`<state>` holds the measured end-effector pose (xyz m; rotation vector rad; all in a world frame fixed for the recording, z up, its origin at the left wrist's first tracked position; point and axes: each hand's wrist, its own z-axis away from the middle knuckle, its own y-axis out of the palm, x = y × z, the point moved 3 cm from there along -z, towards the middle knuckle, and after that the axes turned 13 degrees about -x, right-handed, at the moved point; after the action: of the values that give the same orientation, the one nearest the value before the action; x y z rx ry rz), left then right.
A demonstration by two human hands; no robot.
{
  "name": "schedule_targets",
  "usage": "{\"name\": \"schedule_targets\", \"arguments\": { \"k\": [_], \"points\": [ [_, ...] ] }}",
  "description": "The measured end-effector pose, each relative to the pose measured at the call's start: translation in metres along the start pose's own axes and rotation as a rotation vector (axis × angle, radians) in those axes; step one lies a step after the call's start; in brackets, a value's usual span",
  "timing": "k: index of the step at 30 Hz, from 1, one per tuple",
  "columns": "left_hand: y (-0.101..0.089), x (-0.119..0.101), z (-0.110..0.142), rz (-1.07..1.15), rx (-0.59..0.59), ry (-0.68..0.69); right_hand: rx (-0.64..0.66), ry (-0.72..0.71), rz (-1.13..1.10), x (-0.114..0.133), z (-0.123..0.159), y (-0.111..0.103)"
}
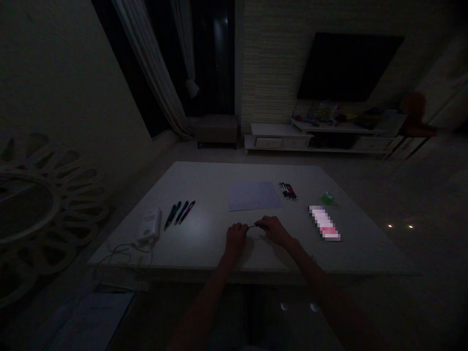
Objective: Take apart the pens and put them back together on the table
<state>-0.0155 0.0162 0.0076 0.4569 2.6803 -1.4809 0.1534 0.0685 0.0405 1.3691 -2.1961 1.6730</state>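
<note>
In the dim head view, my left hand is closed near the front middle of the white table. It grips one end of a thin, dark pen. The fingers of my right hand pinch the other end, just to the right. Whether the pen is whole or in parts is too dark to tell. Beyond my hands lies a patterned pale sheet. Several black-and-red pens lie by its right edge. Several dark coloured pens lie in a row on the left.
A white box-like device with a cable sits at the table's left. On the right are a lit phone and a small green item in clear wrapping. A TV and low cabinet stand beyond.
</note>
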Motion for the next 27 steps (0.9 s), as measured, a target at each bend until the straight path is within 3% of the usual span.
{"name": "schedule_targets", "arguments": {
  "k": [6, 12, 20, 27],
  "points": [
    [0.006, -0.001, 0.003, 0.102, 0.027, 0.063, 0.006, 0.074, -0.149, 0.013, 0.001, 0.008],
    [0.009, 0.001, 0.005, 0.135, 0.016, 0.069, 0.040, 0.271, -0.379, 0.018, 0.000, 0.018],
    [0.006, 0.002, 0.004, 0.187, -0.024, -0.019, -0.094, 0.269, -0.261, 0.003, 0.006, 0.004],
    [0.008, 0.001, 0.008, 0.182, -0.052, 0.056, -0.040, 0.381, -0.312, 0.002, 0.012, 0.013]
  ]
}}
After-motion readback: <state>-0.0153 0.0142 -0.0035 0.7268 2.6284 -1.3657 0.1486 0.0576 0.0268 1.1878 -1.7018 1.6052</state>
